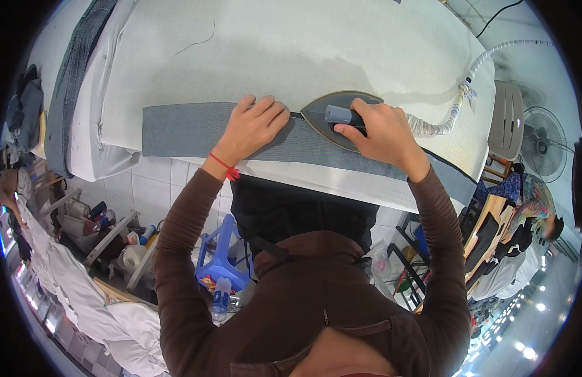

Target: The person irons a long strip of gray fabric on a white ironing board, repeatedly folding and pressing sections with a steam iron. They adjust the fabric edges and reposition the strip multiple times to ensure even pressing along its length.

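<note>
A long grey-blue fabric strip (184,131) lies along the near edge of the white-covered ironing table (253,69). A dark fold shows along part of the strip's far edge. My left hand (256,125) is on the strip, fingers bent over the far edge; its thumb is hidden beneath. My right hand (385,129) is wrapped round the handle of a clothes iron (318,114). The iron rests on the strip with its tip pointing left, close to my left fingers. A white-wrapped hose (454,112) runs from behind the iron to the far right.
A dark fabric piece (74,94) drapes over the table's left side, and a loose thread (206,43) lies on the cover. Below stand a blue plastic stool (218,251) and a bottle (221,298). A fan (542,144) and another person (536,204) are at the right.
</note>
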Demonstrator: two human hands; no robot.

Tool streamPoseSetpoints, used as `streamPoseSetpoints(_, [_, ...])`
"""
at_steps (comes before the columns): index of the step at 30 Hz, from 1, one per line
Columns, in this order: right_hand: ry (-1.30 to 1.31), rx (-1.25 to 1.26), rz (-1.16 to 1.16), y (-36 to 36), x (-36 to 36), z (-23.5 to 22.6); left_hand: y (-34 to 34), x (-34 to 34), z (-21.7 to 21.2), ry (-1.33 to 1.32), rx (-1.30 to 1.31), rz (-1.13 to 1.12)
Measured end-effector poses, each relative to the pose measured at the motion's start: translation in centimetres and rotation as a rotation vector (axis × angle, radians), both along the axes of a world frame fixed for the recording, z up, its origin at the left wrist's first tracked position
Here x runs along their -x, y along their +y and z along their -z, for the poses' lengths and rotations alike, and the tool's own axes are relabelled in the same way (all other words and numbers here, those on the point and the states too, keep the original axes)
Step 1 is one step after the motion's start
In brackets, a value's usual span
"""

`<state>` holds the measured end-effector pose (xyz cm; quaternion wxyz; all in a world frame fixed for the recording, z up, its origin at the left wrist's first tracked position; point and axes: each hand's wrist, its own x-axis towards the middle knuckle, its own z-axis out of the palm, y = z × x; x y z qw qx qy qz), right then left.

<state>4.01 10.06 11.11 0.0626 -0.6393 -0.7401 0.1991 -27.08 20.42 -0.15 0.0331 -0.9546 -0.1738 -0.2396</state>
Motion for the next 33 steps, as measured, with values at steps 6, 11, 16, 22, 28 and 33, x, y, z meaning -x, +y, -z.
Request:
streamPoseSetpoints(6, [-0.007,-0.014,-0.012,0.1,0.3,0.0,0.5,0.6,0.0,-0.022,0.013,0.085])
streamPoseSetpoints(11, [-0.023,-0.078,-0.043,0.0,0.5,0.6,0.8,0.6,-0.1,-0.031,0.110,0.105])
streamPoseSetpoints(16, [-0.074,-0.108,-0.056,-0.4,0.6,1.4,0.7,1.6,0.5,-0.078,0.351,0.089])
streamPoseSetpoints(22, [-0.091,-0.151,-0.084,-0.3,1.6,1.7,1.3,2.4,-0.7,-0.118,0.430,0.028])
streamPoseSetpoints(28, [-0.093,-0.076,-0.081,-0.3,1.9,0.8,3.9,5.4,-1.1,-0.029,0.426,-0.007])
streamPoseSetpoints(33, [-0.096,-0.042,-0.068,0.2,2.3,0.7,4.8,6.9,-0.7,-0.054,0.314,0.120])
